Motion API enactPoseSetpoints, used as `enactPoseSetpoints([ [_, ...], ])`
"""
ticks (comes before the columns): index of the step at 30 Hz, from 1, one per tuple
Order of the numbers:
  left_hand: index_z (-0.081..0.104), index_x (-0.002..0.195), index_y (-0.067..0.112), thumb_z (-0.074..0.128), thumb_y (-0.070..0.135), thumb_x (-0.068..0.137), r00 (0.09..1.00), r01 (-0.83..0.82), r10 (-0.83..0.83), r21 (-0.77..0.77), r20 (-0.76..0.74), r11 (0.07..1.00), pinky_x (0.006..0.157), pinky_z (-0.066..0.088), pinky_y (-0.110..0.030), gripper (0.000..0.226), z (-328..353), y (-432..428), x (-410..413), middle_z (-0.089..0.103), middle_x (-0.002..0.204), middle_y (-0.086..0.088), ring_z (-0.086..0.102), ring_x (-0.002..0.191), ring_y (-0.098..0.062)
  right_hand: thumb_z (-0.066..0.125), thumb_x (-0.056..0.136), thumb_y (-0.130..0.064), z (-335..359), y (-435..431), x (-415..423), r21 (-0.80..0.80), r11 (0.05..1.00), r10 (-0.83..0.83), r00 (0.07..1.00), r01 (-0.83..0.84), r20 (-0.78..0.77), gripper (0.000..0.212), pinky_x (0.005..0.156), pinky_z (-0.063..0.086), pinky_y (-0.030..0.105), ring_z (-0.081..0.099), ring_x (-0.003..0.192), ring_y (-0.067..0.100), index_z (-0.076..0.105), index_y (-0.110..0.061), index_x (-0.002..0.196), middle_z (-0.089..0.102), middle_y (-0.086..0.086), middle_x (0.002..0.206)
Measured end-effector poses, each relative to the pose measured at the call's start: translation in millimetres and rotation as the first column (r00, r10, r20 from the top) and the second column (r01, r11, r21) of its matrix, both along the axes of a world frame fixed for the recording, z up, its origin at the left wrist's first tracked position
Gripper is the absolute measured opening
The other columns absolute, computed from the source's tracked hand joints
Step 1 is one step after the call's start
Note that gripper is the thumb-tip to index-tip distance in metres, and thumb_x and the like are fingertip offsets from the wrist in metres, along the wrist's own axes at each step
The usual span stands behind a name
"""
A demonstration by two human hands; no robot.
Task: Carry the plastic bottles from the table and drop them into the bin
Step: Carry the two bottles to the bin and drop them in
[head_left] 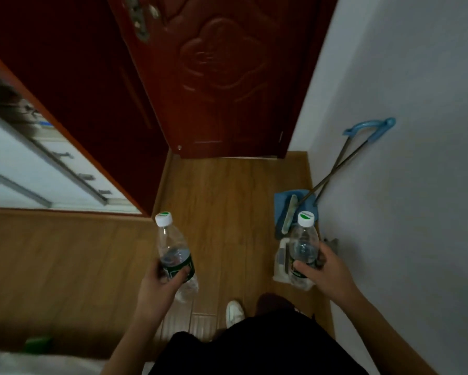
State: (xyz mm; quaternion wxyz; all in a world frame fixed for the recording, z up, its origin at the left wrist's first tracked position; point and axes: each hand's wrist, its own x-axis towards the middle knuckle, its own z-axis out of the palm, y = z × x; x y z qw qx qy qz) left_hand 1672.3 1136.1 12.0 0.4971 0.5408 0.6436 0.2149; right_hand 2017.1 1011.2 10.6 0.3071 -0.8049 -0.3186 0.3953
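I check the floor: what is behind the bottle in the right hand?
Behind the right bottle, held by the right hand, lies a whitish object; the bottle hides its middle. Farther back, a blue dustpan.

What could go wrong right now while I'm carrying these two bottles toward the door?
Both hands are full: the left hand and right hand each hold a bottle, so opening the closed red door may be awkward. The blue dustpan and its long handles by the wall could trip you.

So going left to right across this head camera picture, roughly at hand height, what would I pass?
Left hand → the bottle it holds → white shoe → the bottle in the right hand → right hand → white wall.
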Motion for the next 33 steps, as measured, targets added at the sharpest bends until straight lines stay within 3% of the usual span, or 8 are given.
enactPoseSetpoints([
  [7, 0.058, 0.123, 0.017, 0.081, 0.030, 0.079, 0.991, 0.128, -0.127, 0.031, -0.042, 0.991, 0.072, 0.046, -0.021, 0.051, 2.5, 111.8, 57.5, 0.067, 0.108, 0.004, 0.064, 0.104, -0.018, 0.082, 0.077, -0.030, -14.9, 51.5, 34.6, -0.061, 0.992, -0.108, 0.994, 0.110, 0.031, 0.057, 0.093, 0.055, 0.041, 0.067, 0.103, 0.020, 0.057, -0.016, 0.126, 0.065, -0.012, 0.105],
  [9, 0.057, 0.126, 0.015, 0.081, 0.028, 0.080, 0.986, 0.155, -0.154, 0.021, -0.063, 0.988, 0.072, 0.044, -0.019, 0.053, 0.8, 139.1, 69.9, 0.065, 0.110, 0.002, 0.063, 0.104, -0.018, 0.082, 0.077, -0.031, -21.1, 76.4, 43.1, -0.053, 0.988, -0.148, 0.989, 0.148, 0.012, 0.056, 0.093, 0.056, 0.042, 0.068, 0.100, 0.017, 0.056, -0.018, 0.124, 0.068, -0.008, 0.107],
  [12, 0.058, 0.130, 0.012, 0.081, 0.031, 0.079, 0.978, 0.184, -0.180, 0.029, -0.104, 0.983, 0.072, 0.045, -0.022, 0.059, 0.6, 184.6, 84.4, 0.065, 0.112, 0.002, 0.063, 0.107, -0.019, 0.080, 0.080, -0.028, -24.1, 120.1, 52.3, -0.022, 0.983, -0.185, 0.983, 0.185, -0.005, 0.045, 0.091, 0.052, 0.035, 0.059, 0.088, 0.001, 0.051, -0.027, 0.115, 0.059, -0.021, 0.098],
  [19, 0.058, 0.129, 0.016, 0.083, 0.032, 0.077, 0.954, 0.284, -0.274, 0.073, -0.120, 0.956, 0.078, 0.049, -0.027, 0.060, 18.2, 285.8, 145.6, 0.065, 0.114, 0.000, 0.062, 0.106, -0.020, 0.080, 0.073, -0.046, -19.0, 208.8, 74.1, 0.085, 0.966, -0.243, 0.969, 0.245, -0.043, 0.055, 0.089, 0.053, 0.031, 0.062, 0.096, -0.001, 0.054, -0.029, 0.119, 0.063, -0.021, 0.102],
  [21, 0.057, 0.130, 0.021, 0.083, 0.037, 0.076, 0.932, 0.351, -0.343, 0.057, -0.114, 0.935, 0.088, 0.052, -0.037, 0.062, 21.4, 305.7, 170.3, 0.065, 0.115, 0.003, 0.063, 0.109, -0.021, 0.079, 0.074, -0.046, -12.8, 218.8, 80.7, 0.103, 0.951, -0.290, 0.956, 0.293, -0.043, 0.055, 0.087, 0.055, 0.031, 0.064, 0.095, 0.001, 0.052, -0.032, 0.120, 0.064, -0.019, 0.105],
  [25, 0.054, 0.120, 0.038, 0.083, 0.057, 0.064, 0.850, 0.524, -0.521, 0.029, -0.076, 0.851, 0.094, 0.053, -0.041, 0.065, 19.7, 339.8, 224.9, 0.064, 0.116, 0.009, 0.062, 0.110, -0.017, 0.070, 0.055, -0.078, -3.7, 222.3, 92.6, 0.121, 0.899, -0.418, 0.907, 0.420, -0.039, 0.081, 0.082, 0.058, 0.032, 0.067, 0.093, 0.004, 0.050, -0.035, 0.120, 0.065, -0.015, 0.106],
  [28, 0.053, 0.118, 0.039, 0.085, 0.043, 0.071, 0.749, 0.661, -0.660, -0.008, -0.062, 0.750, 0.089, 0.053, -0.038, 0.057, 14.1, 362.6, 266.9, 0.065, 0.118, 0.006, 0.063, 0.113, -0.020, 0.077, 0.072, -0.053, 0.6, 212.5, 90.7, 0.100, 0.845, -0.533, 0.844, 0.526, 0.063, 0.052, 0.078, 0.058, 0.033, 0.066, 0.089, 0.007, 0.052, -0.033, 0.113, 0.065, -0.012, 0.101],
  [33, 0.057, 0.122, 0.035, 0.086, 0.034, 0.070, 0.527, 0.849, -0.849, -0.027, -0.038, 0.528, 0.096, 0.053, -0.046, 0.060, 8.1, 387.1, 325.7, 0.065, 0.124, 0.002, 0.062, 0.115, -0.021, 0.081, 0.071, -0.044, 4.0, 184.1, 61.8, 0.059, 0.643, -0.763, 0.633, 0.763, 0.126, 0.048, 0.071, 0.050, 0.024, 0.065, 0.084, 0.006, 0.055, -0.030, 0.109, 0.067, -0.012, 0.097],
])
